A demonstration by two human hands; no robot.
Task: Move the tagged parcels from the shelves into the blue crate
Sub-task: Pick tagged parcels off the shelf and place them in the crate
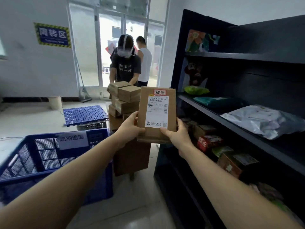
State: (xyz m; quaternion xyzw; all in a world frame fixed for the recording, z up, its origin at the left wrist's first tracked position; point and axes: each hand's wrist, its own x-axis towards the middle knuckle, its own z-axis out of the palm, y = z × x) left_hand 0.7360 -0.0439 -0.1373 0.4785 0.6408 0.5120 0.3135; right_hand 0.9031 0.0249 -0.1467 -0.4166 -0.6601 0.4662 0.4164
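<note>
Head view. Both arms reach forward from the lower corners of the frame and converge on one tagged parcel (156,111), a flat brown cardboard packet held upright in the air with its white shipping label facing the camera.

The left hand (130,128) grips the parcel's lower left edge: the thumb lies across the front face and the fingers curl round behind. The right hand (177,134) grips the lower right edge in the same way, its thumb tip resting at the label's bottom corner. Both wrists are nearly straight, with the forearms bare.

A small red-bordered tag (159,92) is stuck at the parcel's top edge, above the label.

The parcel hangs between the blue crate (41,146) on the floor at the left, which carries a paper sign on its far wall, and the dark shelves (247,55) at the right; it touches neither.

Background: a stack of cardboard boxes (125,96) directly behind the parcel, a person wearing a headset (125,63) bent over that stack, and a white plastic bag (264,119) lying on the middle shelf.
</note>
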